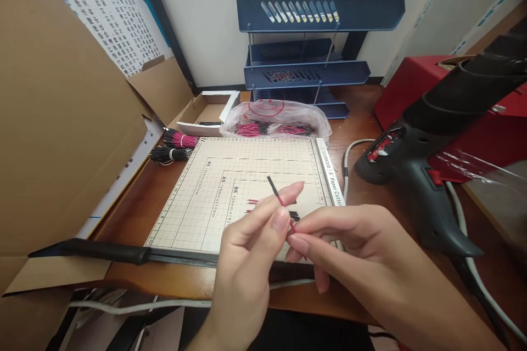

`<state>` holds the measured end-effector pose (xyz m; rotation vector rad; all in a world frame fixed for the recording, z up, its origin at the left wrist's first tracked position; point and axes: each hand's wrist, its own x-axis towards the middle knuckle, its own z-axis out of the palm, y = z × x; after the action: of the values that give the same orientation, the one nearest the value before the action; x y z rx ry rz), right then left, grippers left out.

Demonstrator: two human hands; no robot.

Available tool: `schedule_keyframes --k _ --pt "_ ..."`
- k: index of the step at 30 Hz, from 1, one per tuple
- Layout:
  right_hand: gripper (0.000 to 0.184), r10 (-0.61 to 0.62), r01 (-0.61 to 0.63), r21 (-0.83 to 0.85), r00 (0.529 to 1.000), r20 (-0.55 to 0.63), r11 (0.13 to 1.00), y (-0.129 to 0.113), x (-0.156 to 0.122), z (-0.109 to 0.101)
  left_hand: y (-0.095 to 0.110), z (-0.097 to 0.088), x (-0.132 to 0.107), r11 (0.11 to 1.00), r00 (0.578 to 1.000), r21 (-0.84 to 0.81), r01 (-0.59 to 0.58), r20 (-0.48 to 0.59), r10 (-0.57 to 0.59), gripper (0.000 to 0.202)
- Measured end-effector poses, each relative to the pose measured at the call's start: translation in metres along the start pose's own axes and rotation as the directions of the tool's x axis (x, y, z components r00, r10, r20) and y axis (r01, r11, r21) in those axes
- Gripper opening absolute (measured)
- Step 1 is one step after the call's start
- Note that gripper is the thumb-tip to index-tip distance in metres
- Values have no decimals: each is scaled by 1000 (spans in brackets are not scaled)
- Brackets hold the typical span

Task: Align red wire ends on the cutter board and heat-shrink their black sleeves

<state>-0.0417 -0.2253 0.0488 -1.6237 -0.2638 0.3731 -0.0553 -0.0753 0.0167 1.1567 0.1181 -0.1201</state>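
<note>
My left hand (255, 247) pinches a thin red wire with a black sleeve (272, 186) on its upper end, tilted up and to the left. Close against it, my right hand (349, 247) grips the lower red part of the same wire between thumb and forefinger. Both hands hover over the front of a paper cutter (185, 225) with a printed grid. Behind the fingers, several more short red and black wires (252, 202) lie on the cutter board, partly hidden by my hands.
A heat gun (420, 159) stands at the right beside a red box (395, 88). Wire bundles (181, 139), an open white box (206, 107) and a plastic bag of wires (275, 115) sit behind the cutter. Blue trays (321, 8) rise at the back. Cardboard (61, 120) walls the left.
</note>
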Motion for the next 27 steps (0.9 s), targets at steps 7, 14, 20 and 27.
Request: schedule_keyframes --k 7,14,20,27 --pt "9 -47 44 -105 998 -29 993 -3 -4 -4 13 6 7 996 995 -14 -91 -42 90 20" --pt "9 -73 69 -63 995 -73 996 -2 -5 -3 9 10 4 992 999 -122 28 38 -23 18" --pt "9 -73 65 -100 994 -82 993 1 -6 -3 4 8 8 975 998 -215 50 -32 -59 16" --pt "20 -91 73 -203 992 -82 977 3 -6 -7 0 8 3 993 997 -104 -54 -59 48 14"
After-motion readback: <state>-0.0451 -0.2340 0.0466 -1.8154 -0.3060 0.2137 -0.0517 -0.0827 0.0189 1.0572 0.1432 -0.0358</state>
